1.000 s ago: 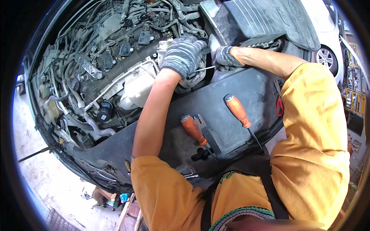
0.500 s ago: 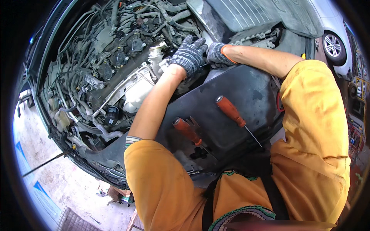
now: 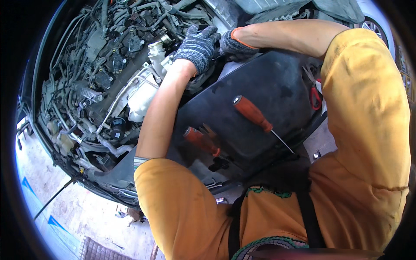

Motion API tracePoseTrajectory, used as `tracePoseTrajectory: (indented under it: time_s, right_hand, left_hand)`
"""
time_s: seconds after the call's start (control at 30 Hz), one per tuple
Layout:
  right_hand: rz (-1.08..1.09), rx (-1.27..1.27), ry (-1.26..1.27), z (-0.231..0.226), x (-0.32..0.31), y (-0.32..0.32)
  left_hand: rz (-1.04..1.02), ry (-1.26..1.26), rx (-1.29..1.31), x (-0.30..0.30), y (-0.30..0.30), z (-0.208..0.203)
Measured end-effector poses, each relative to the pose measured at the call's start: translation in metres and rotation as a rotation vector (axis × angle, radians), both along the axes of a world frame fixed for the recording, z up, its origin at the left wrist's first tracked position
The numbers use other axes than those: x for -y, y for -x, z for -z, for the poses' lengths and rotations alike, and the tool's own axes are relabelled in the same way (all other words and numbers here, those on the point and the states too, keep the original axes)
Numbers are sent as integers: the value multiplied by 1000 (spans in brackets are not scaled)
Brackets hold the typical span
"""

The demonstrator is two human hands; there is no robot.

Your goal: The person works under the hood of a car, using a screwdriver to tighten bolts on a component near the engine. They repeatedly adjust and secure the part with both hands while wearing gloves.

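Observation:
I lean over an open car engine bay (image 3: 108,65). My left hand (image 3: 197,47), in a grey knit glove, lies on the engine's parts with its fingers spread. My right hand (image 3: 236,43), in a grey glove with an orange cuff, is curled right beside it and touches it. The left hand hides what is under the right one. Below my arms, a black plastic cover (image 3: 277,78) lies across the bay's front. Two orange-handled screwdrivers rest on it, a long one (image 3: 252,114) and a shorter one (image 3: 200,141).
Red-handled pliers (image 3: 315,97) lie at the cover's right edge. A white plastic reservoir (image 3: 141,93) and several hoses sit left of my forearm. A parked car's wheel (image 3: 372,26) shows at the top right. Bare concrete floor (image 3: 78,208) lies at the lower left.
My head has moved in over the bay, so the engine and cover look larger and sit lower. Both hands have stayed together at the same spot on the engine.

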State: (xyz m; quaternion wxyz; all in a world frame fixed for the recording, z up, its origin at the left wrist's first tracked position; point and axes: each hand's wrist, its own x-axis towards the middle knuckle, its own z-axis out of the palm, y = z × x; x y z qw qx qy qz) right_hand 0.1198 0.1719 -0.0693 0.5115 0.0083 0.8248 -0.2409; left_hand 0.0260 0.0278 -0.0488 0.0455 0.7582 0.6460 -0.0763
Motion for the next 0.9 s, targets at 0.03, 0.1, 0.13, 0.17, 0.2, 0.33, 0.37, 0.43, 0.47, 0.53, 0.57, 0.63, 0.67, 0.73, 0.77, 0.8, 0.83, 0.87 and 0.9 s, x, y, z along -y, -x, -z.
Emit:
tracePoseTrajectory:
  time_s: [0.03, 0.1, 0.13, 0.17, 0.2, 0.33, 0.37, 0.43, 0.47, 0.53, 0.57, 0.63, 0.67, 0.73, 0.77, 0.8, 0.83, 0.87, 0.9]
  right_hand:
    - [107, 44, 32, 2, 2, -5]
    - [237, 119, 90, 4, 5, -11]
    - [254, 156, 119, 4, 2, -12]
    - [255, 227, 122, -2, 3, -6]
    - [252, 302, 125, -7, 6, -1]
    - [1030, 394, 153, -44, 26, 1]
    - [1107, 442, 174, -40, 29, 6]
    - [993, 547, 173, -43, 14, 8]
    - [943, 603, 171, -51, 13, 10]
    - [801, 564, 97, -48, 16, 13]
    - [734, 541, 61, -48, 16, 15]
    - [749, 604, 58, -40, 12, 16]
    - [758, 645, 72, -23, 9, 18]
    - [791, 498, 54, -24, 19, 13]
    - [788, 383, 32, -28, 21, 9]
    - [754, 314, 19, -21, 21, 6]
    - [715, 240, -1, -21, 21, 3]
    - [666, 180, -13, -17, 20, 3]
    - [610, 116, -28, -14, 19, 4]
  left_hand:
    - [16, 25, -8, 2, 1, -1]
    - [-18, -2, 48, 4, 2, 6]
    - [-42, -31, 78, 2, 3, 10]
    - [-66, -56, 105, 2, 4, 11]
    - [-58, -32, 112, 2, 6, 10]
    - [-65, 4, 87, 3, 2, 6]
    - [-40, 9, 70, 4, 3, 5]
    - [13, 22, 36, 7, 4, 3]
    - [-51, -23, 121, 5, 4, 3]
    - [-40, 2, 113, 7, 3, 5]
    - [-31, 14, 106, 7, 2, 3]
    - [-86, -34, 176, 4, 1, 12]
    - [-112, -42, 190, 6, 3, 13]
    - [-101, -4, 165, 7, 2, 7]
    - [-64, 43, 126, 8, 1, -3]
    - [-26, 89, 86, 7, -1, -8]
    - [-42, 73, 106, 5, -3, -9]
    - [-63, 65, 125, 3, -4, -8]
    - [-82, 55, 144, 2, -5, -8]
